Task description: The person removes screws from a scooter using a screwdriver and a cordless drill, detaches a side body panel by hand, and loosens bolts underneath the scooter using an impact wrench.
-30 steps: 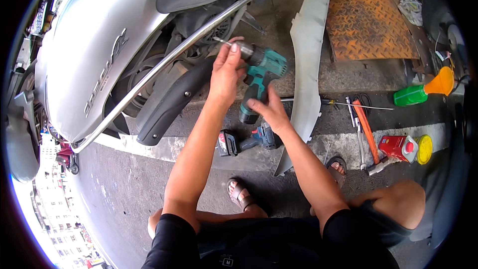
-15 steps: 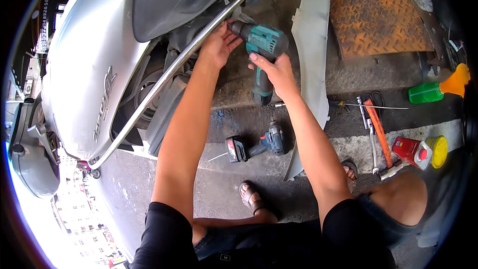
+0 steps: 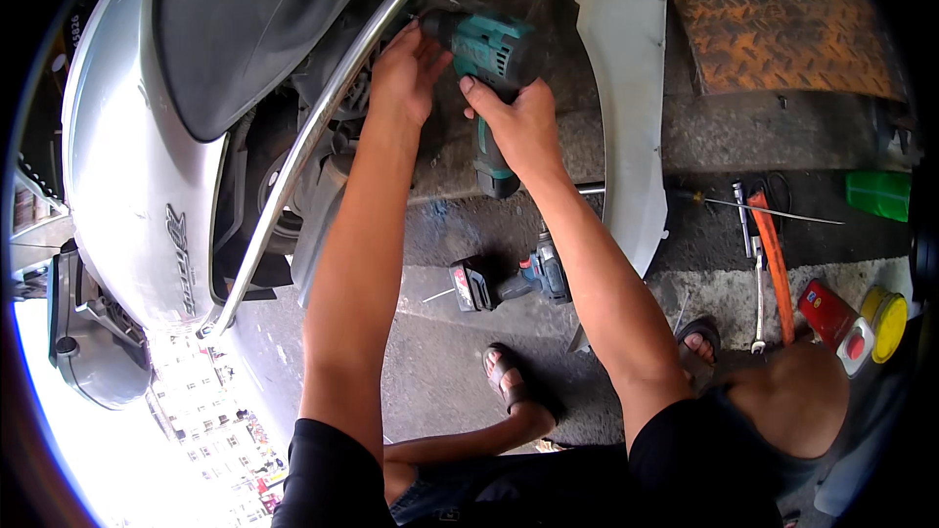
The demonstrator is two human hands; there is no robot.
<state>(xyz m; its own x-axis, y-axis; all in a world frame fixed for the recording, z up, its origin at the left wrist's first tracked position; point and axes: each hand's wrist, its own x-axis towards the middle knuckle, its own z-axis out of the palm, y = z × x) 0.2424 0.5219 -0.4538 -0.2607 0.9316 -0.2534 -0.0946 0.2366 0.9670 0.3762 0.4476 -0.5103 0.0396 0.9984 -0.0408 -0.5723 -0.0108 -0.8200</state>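
My right hand (image 3: 518, 127) grips a teal and black cordless drill (image 3: 489, 49) by its handle, with the battery base hanging down. The drill's nose points left, toward a shiny metal bar (image 3: 328, 103) that slants across a silver scooter (image 3: 112, 147). My left hand (image 3: 399, 73) is at the drill's nose, beside the bar, its thumb and first finger pinched together at the tip. Whatever they hold there is too small to make out. The other fingers lie loosely curled beneath the nose. Behind the bar, dark inner parts and a wheel show.
A long pale panel (image 3: 631, 117) stands to the right. Beneath my arms lie a blue and black power tool (image 3: 541, 274) and a loose battery (image 3: 472, 284). Further right are an orange-handled tool (image 3: 773, 264), a wrench (image 3: 759, 303), a red can (image 3: 827, 311) and a rusty tread plate (image 3: 782, 20).
The view has shifted, so the scooter sits further left and the tools further right. Both hands and the drill have moved slightly up and left in the picture. The grip looks the same.
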